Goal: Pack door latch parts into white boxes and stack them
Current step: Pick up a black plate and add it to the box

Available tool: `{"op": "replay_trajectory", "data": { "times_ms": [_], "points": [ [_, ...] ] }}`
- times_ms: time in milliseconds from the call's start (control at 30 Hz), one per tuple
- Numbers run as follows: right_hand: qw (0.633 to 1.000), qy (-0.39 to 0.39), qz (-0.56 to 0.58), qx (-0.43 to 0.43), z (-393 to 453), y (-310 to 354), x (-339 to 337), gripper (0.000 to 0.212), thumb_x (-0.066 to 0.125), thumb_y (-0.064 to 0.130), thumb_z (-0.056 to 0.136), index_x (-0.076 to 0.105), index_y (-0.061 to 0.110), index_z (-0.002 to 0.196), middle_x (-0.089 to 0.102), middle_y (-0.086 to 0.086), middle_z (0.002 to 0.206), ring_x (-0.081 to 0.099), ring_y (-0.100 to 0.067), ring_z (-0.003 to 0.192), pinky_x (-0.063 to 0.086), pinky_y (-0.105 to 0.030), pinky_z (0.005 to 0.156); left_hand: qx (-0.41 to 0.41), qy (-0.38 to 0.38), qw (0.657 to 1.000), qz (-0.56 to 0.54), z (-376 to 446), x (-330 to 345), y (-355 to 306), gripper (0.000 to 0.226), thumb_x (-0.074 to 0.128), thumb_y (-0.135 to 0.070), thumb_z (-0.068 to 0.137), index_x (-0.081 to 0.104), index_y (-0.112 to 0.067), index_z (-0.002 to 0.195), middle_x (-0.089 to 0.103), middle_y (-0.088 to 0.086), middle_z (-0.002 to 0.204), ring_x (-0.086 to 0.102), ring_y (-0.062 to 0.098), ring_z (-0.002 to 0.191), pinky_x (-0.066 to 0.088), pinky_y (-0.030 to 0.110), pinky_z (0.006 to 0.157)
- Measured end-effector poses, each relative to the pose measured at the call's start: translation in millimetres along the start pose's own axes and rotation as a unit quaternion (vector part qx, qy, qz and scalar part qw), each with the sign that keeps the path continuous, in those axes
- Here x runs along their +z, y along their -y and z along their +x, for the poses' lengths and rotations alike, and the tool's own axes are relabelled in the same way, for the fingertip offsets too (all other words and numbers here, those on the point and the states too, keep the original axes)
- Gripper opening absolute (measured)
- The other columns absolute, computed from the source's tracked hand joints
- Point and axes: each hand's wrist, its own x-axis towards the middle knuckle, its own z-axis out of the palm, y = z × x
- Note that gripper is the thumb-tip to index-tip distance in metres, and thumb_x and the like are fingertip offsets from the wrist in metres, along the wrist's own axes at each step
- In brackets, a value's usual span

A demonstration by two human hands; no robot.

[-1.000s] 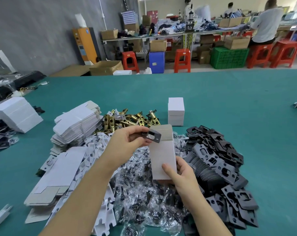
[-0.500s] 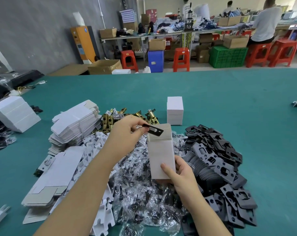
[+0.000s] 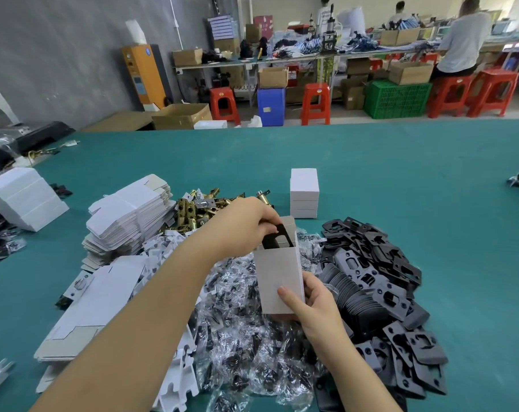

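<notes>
My right hand (image 3: pixel 307 301) grips an open white box (image 3: pixel 277 273) upright above the heap of bagged screws (image 3: pixel 243 337). My left hand (image 3: pixel 246 224) pinches a black strike plate (image 3: pixel 277 237) and holds it partly inside the box's open top. A pile of black plates (image 3: pixel 380 286) lies to the right. Brass latch bolts (image 3: pixel 198 209) lie behind my left hand. A stack of closed white boxes (image 3: pixel 304 193) stands on the green table (image 3: pixel 400 179) behind.
Flat folded box blanks (image 3: pixel 130 221) and white card inserts (image 3: pixel 163 251) are piled at the left. More white blanks (image 3: pixel 23 197) lie at the far left. Beyond the table are red stools (image 3: pixel 315 102), crates and people working at benches.
My left hand has lowered the black plate from above the box's flap into the open top. The box has tilted slightly, still held by my right hand.
</notes>
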Motion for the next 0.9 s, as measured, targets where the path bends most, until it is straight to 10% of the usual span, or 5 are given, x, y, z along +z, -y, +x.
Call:
{"op": "replay_trajectory", "data": {
  "times_ms": [400,600,900],
  "points": [
    [0.999,0.013,-0.027,-0.021,0,3,3,0.034,0.082,0.053,0.073,0.071,0.045,0.104,0.077,-0.002,0.107,0.075,-0.023,0.096,0.062,-0.035,0.072,0.043,0.12,0.992,0.018,10,4,-7,0.025,0.059,-0.013,0.1,0.077,-0.024,0.114,0.076,-0.009,0.108,0.066,0.012,0.101,0.053,0.03,0.092],
    [0.999,0.003,-0.029,-0.029,1,1,3,0.036,0.082,0.055,0.072,0.07,0.046,0.105,0.077,-0.002,0.107,0.074,-0.024,0.099,0.063,-0.04,0.077,0.022,0.191,0.981,-0.009,10,10,-10,0.038,0.039,-0.002,0.103,0.068,-0.026,0.102,0.072,0.009,0.088,0.063,0.017,0.045,0.047,0.025,0.049],
    [0.999,0.005,-0.029,-0.031,-1,5,4,0.037,0.081,0.054,0.074,0.07,0.043,0.107,0.076,-0.004,0.107,0.074,-0.029,0.099,0.061,-0.058,0.085,-0.034,0.19,0.977,-0.088,4,13,-4,0.038,0.031,-0.012,0.104,0.064,-0.021,0.121,0.071,0.009,0.109,0.063,0.021,0.042,0.041,0.023,0.04]
  ]
}}
